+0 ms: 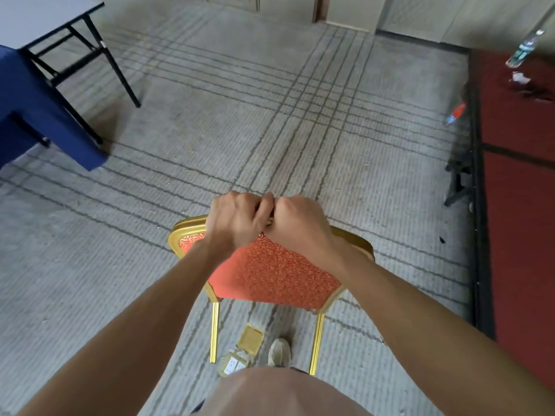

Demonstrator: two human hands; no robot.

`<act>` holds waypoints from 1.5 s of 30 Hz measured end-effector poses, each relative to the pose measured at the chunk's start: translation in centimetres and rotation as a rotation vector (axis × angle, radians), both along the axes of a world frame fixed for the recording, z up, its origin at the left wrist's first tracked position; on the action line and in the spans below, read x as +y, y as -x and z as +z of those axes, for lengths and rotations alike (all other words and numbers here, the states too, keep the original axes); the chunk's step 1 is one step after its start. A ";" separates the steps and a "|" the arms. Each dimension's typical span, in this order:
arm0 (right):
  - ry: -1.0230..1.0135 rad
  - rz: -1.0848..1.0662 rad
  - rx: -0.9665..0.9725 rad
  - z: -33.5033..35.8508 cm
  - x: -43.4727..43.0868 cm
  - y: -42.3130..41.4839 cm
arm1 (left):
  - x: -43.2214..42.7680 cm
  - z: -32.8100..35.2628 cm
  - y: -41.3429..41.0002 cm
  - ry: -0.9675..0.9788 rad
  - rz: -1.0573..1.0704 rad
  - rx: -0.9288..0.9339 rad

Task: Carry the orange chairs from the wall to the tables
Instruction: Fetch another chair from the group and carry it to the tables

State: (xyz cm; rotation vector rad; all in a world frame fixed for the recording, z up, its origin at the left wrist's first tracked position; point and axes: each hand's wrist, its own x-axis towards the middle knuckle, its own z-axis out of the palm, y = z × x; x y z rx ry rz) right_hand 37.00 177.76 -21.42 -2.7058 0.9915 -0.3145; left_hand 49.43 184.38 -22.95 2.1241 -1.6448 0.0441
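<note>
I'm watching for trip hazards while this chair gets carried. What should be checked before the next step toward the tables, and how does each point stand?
1. Grip of left hand and right hand on the orange chair top rail: ok.
2. Chair legs off the carpet: cannot tell.
3. Open floor box beside the shoe, under the chair: not ok, it lies underfoot.
4. Carpet ahead toward the folding table free of obstacles: ok.
5. Chair apart from the red platform on the right: ok.
</note>
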 end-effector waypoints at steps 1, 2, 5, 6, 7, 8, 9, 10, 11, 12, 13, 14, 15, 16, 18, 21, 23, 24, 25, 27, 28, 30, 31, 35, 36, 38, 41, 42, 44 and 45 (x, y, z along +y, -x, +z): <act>-0.010 0.007 -0.008 0.2 -1.2 -0.1 | -1.2 0.1 -0.2 0.001 0.020 -0.011; -0.043 0.022 -0.007 0.4 -2.5 -0.4 | -2.4 0.2 -0.4 -0.006 0.036 -0.019; -0.105 0.046 -0.019 1.2 -6.2 -2.1 | -5.8 0.6 -1.9 -0.015 0.077 -0.038; -0.115 0.048 -0.021 1.4 -7.1 -2.6 | -6.8 0.7 -2.6 -0.017 0.083 -0.031; -0.126 0.046 -0.025 1.6 -8.0 -3.2 | -7.7 0.8 -3.2 -0.020 0.082 -0.019; -0.131 0.045 -0.026 1.6 -9.3 -4.0 | -9.1 0.8 -3.9 -0.016 0.079 -0.029; -0.137 0.041 -0.021 1.6 -10.7 -4.6 | -10.6 0.8 -4.6 -0.016 0.082 -0.024; -0.138 0.041 -0.012 1.5 -12.0 -5.1 | -11.9 0.7 -5.1 -0.008 0.083 -0.025; -0.140 0.040 -0.013 1.4 -13.6 -5.6 | -13.4 0.6 -5.6 -0.001 0.090 -0.028; -0.143 0.039 -0.020 1.2 -14.8 -6.0 | -14.5 0.6 -5.9 0.001 0.092 -0.037; -0.138 0.037 -0.022 1.0 -16.6 -6.7 | -16.2 0.6 -6.6 0.004 0.102 -0.050; -0.141 0.032 -0.029 0.7 -18.1 -7.4 | -17.7 0.6 -7.1 0.004 0.111 -0.054; -0.142 0.027 -0.037 0.5 -19.7 -8.0 | -19.2 0.8 -7.7 -0.001 0.120 -0.053; -0.146 0.025 -0.041 0.3 -21.4 -8.7 | -20.9 0.8 -8.3 -0.007 0.116 -0.047; -0.164 0.032 -0.041 -0.1 -24.8 -9.9 | -24.1 0.8 -9.5 -0.025 0.092 -0.031; -0.223 0.050 -0.021 -0.5 -30.6 -12.2 | -29.8 -0.1 -12.2 -0.029 0.063 0.022; -0.256 0.058 0.007 -0.8 -34.5 -14.0 | -34.0 -0.8 -14.4 -0.053 0.004 0.044; -0.267 0.067 0.017 -1.0 -35.9 -14.6 | -35.6 -1.1 -15.3 -0.069 -0.053 0.050; -0.267 0.071 0.020 -1.0 -37.7 -15.5 | -37.6 -1.4 -16.3 -0.078 -0.125 0.025; -0.266 0.085 0.033 -1.0 -40.1 -16.6 | -40.6 -1.9 -17.7 -0.090 -0.259 -0.095; -0.272 0.086 0.049 -0.9 -41.4 -17.2 | -42.0 -1.9 -18.6 -0.092 -0.299 -0.138; -0.268 0.078 0.068 -0.3 -43.2 -18.2 | -44.0 -1.7 -19.8 -0.067 -0.330 -0.142; -0.254 0.073 0.075 0.3 -44.1 -18.8 | -44.8 -1.1 -20.4 -0.061 -0.321 -0.124; -0.189 0.064 0.081 3.0 -47.6 -21.6 | -47.9 2.0 -23.0 -0.013 -0.253 -0.069; -0.164 0.067 0.076 3.8 -48.5 -22.3 | -48.7 2.8 -23.8 0.002 -0.240 -0.091; -0.099 0.082 0.076 4.8 -50.0 -23.4 | -49.9 3.9 -25.0 0.049 -0.254 -0.186; 0.001 0.104 0.112 4.7 -51.6 -23.9 | -51.3 3.7 -25.9 0.078 -0.327 -0.370; 0.029 0.106 0.126 4.2 -52.3 -24.0 | -52.0 3.2 -26.0 0.083 -0.330 -0.389; 0.048 0.121 0.159 3.2 -53.7 -24.0 | -53.5 2.2 -25.8 0.016 -0.280 -0.322; 0.035 0.129 0.181 2.6 -54.5 -24.0 | -54.4 1.5 -25.8 -0.004 -0.233 -0.271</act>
